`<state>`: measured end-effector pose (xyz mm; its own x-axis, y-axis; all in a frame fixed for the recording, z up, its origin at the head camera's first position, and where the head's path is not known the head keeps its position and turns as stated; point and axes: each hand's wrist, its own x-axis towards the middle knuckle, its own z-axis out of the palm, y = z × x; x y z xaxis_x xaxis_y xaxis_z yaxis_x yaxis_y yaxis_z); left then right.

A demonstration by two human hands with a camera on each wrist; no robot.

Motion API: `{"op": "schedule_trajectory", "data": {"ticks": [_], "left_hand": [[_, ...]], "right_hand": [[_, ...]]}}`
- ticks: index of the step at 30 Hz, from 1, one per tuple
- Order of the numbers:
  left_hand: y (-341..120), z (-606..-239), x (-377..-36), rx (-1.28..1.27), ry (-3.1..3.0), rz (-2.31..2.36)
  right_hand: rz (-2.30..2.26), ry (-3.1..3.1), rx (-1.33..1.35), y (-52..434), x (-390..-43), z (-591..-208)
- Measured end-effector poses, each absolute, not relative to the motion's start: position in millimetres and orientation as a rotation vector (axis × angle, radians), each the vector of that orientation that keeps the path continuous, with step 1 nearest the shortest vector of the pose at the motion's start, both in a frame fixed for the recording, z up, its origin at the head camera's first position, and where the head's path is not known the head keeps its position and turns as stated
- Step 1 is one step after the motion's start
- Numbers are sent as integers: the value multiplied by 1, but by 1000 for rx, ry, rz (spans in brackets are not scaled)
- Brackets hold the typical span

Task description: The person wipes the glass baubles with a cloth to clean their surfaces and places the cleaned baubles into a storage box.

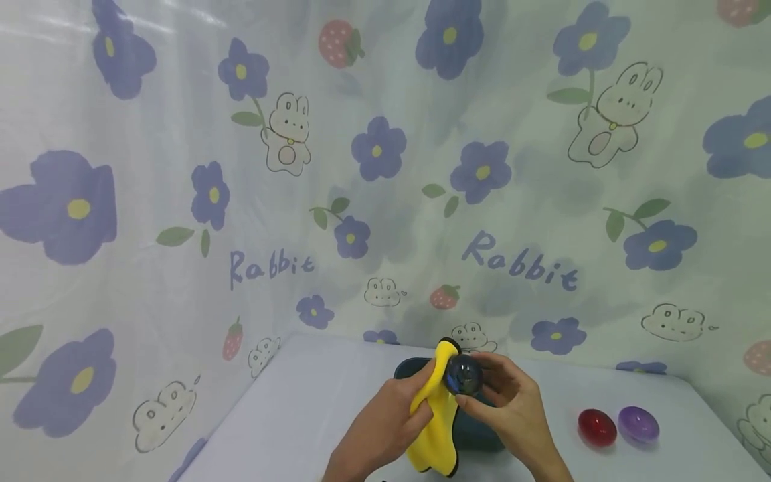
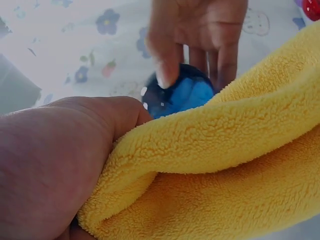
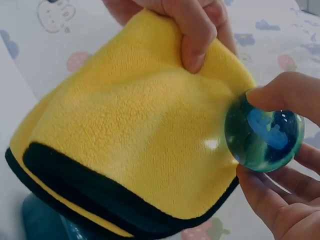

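Observation:
My left hand (image 1: 391, 418) grips a yellow plush cloth (image 1: 442, 428) with a black edge, which hangs in folds from the fingers. Between thumb and fingers, my right hand (image 1: 512, 402) holds a clear dark-blue glass ball (image 1: 464, 375) right beside the cloth. In the right wrist view the ball (image 3: 265, 132) shows a blue shape inside, and its left side meets the cloth's edge (image 3: 200, 150). From the left wrist the ball (image 2: 185, 92) is partly hidden behind the cloth's fold (image 2: 210, 135).
Below the hands stands a dark teal container (image 1: 478, 428), largely hidden by cloth and hands. A red glossy ball (image 1: 597, 428) and a purple one (image 1: 639, 424) lie to the right on the white table (image 1: 289, 415). Behind hangs a rabbit-and-flower curtain (image 1: 415, 221).

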<state>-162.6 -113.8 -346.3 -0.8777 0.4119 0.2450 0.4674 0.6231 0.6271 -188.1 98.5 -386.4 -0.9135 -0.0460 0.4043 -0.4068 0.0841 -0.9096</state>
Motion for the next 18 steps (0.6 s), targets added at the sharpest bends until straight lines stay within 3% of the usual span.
{"op": "schedule_trajectory", "data": {"ticks": [18], "left_hand": [[-112,-345,-154,-739,-2707,-986]], "right_hand": [[1778,-2287,330,98,-194,-395]]}}
